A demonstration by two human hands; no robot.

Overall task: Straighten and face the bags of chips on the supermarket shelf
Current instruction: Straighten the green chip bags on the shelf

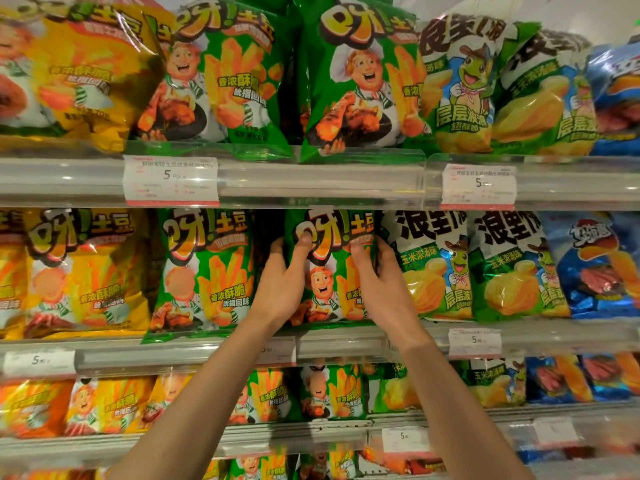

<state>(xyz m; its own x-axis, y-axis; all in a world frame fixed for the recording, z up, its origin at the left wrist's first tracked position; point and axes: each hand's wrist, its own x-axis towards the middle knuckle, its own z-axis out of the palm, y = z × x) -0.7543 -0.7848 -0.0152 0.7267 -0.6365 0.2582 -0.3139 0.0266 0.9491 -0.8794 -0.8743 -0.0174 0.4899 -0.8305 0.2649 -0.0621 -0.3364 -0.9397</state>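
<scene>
Both hands, left hand [282,289] and right hand [382,285], have fingers curled on the sides of a green bag [329,268] standing on the middle shelf [343,344]. Looks light, puffy, crinkly and slippery; I'd hold the side edges gently so the chips don't crush.

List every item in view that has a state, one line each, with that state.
Held green bag: upright on second shelf, front facing out, gripped on both sides.
Left hand: grips bag's left edge, thumb on front.
Right hand: grips bag's right edge, fingers curled on front.
Neighbouring green bag: upright, facing out, bottom overhanging shelf edge.
Top-shelf green bag: facing out, leaning forward.
Yellow bag: upright, facing out.
</scene>
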